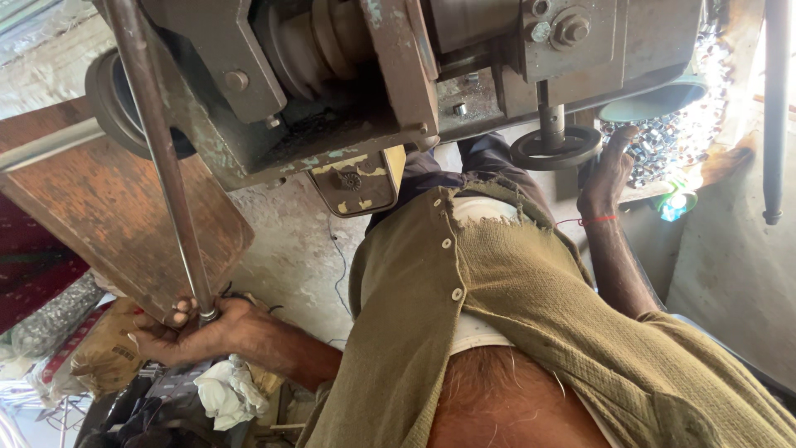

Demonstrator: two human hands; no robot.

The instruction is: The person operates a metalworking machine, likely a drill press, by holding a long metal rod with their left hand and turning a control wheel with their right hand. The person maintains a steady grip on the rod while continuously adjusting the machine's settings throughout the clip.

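Observation:
My left hand [192, 330] is closed around the lower end of a long steel rod [162, 158], which slants up to the top left across a heavy grey-green machine [390, 75]. My right hand [607, 172], with a red thread on its wrist, reaches up beside a small black handwheel [555, 149] under the machine. Its fingers are stretched out next to the wheel's rim and hold nothing. My olive button shirt [531, 307] fills the lower middle.
A rusty brown metal plate [116, 220] hangs at the left behind the rod. A heap of shiny metal rings [676, 137] lies at the upper right, beside a dark upright bar [775, 108]. A white rag [225, 394] and brown sacking [104, 353] lie lower left.

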